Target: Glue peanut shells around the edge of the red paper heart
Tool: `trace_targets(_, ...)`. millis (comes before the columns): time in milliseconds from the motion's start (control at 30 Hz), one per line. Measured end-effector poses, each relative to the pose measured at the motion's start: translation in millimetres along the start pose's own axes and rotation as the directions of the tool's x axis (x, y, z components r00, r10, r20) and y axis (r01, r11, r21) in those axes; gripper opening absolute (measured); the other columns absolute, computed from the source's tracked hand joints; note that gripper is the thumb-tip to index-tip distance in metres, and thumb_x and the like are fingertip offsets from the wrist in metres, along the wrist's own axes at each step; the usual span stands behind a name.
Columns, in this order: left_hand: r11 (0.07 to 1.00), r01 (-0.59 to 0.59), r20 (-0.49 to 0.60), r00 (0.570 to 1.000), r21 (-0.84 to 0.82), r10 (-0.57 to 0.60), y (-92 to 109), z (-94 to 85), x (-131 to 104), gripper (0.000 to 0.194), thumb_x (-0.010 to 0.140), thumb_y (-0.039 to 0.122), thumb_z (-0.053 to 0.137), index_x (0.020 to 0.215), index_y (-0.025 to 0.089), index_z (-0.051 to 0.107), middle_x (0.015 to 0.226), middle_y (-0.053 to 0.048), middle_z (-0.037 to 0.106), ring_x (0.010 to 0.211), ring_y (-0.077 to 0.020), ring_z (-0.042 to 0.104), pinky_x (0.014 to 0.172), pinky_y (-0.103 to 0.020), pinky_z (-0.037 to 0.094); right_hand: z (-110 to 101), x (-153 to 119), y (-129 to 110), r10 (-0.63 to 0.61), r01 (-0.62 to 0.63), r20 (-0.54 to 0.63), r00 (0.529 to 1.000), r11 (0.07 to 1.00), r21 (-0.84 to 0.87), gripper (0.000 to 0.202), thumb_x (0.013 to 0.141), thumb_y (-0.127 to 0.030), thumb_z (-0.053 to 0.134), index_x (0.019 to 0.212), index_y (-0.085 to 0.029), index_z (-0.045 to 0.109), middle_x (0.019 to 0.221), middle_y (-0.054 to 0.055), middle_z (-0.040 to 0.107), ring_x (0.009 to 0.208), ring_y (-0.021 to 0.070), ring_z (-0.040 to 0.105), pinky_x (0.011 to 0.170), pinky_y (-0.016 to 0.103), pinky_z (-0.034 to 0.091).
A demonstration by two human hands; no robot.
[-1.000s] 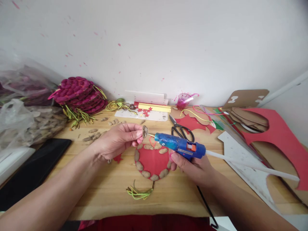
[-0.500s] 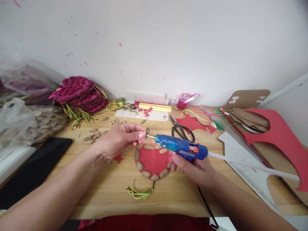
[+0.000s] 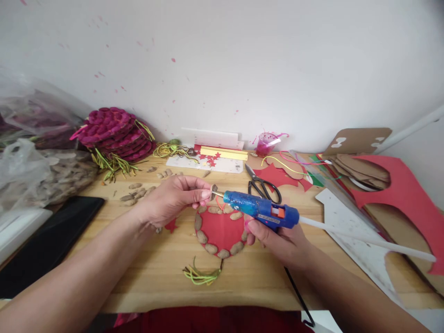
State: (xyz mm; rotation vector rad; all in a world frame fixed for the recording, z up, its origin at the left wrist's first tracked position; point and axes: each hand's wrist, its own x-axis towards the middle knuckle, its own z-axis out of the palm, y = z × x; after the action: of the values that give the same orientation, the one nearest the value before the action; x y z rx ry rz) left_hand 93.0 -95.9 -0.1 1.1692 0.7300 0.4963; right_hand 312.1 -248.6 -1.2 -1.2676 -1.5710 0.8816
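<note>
My left hand (image 3: pixel 175 199) pinches a peanut shell (image 3: pixel 214 188) between thumb and fingers. Wrapped round the handle of a blue hot glue gun (image 3: pixel 262 210) is my right hand (image 3: pixel 282 243). The gun's metal nozzle touches or nearly touches the shell; the exact contact is too small to tell. A long white glue stick (image 3: pixel 364 238) sticks out of the gun's back end. Below both hands lies a red paper disc (image 3: pixel 220 229) edged with peanut shells, with a green and yellow yarn tassel (image 3: pixel 203 276) at its bottom.
Loose peanuts (image 3: pixel 137 193) lie left of my hands, near a black flat panel (image 3: pixel 55 245). Black scissors (image 3: pixel 262 185) and red paper scraps (image 3: pixel 277 175) are behind the gun. Purple shell discs (image 3: pixel 114 134) are stacked at the back left. A cup (image 3: pixel 267 144) stands by the wall.
The peanut shell has turned slightly at the nozzle, and my left fingers have shifted a little. The glue gun is held in nearly the same place.
</note>
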Motion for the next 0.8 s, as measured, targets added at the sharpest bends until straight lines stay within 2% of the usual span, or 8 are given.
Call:
trace_targets(300,1.0,0.0,-0.008,1.0,0.003,0.001,1.7,1.6,-0.5,0.037,0.058,0.038,0.098,0.079,0.015,0.079,0.063,-0.002,0.069,0.057,-0.0094,0.056,0.053,-0.02,0.044,-0.5,-0.4,0.0,0.034,-0.034,-0.011,0.999,0.999,0.002,0.032,0.1,-0.044,0.06,0.078,-0.022,0.066,0.065,0.003,0.068,0.058,0.018,0.065,0.054,0.031,0.053)
trace_targets(800,0.998,0.016,-0.009,1.0,-0.059,-0.017,1.1,0.3,0.1,0.039,0.055,0.038,0.1,0.079,0.014,0.08,0.063,-0.002,0.069,0.058,-0.0085,0.058,0.054,-0.018,0.044,0.1,0.1,0.4,0.007,-0.007,-0.005,1.0,1.0,0.003,0.024,0.099,-0.035,0.06,0.08,-0.02,0.066,0.066,0.004,0.067,0.059,0.0187,0.066,0.054,0.031,0.052)
